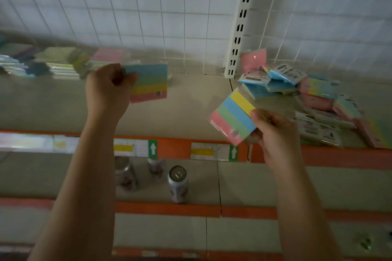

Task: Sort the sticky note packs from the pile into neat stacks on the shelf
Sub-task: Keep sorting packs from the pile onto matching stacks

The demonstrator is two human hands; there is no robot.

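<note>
My left hand grips a striped sticky note pack with blue, green, yellow and pink bands, held above the shelf just right of the stacks. My right hand holds a second striped pack, tilted, over the shelf's front edge. A loose pile of packs lies jumbled on the shelf to the right. Neat stacks of packs stand along the back at the left, blurred.
A white wire grid backs the shelf, with a slotted upright post. The orange shelf edge carries price labels. On the lower shelf stand three cans.
</note>
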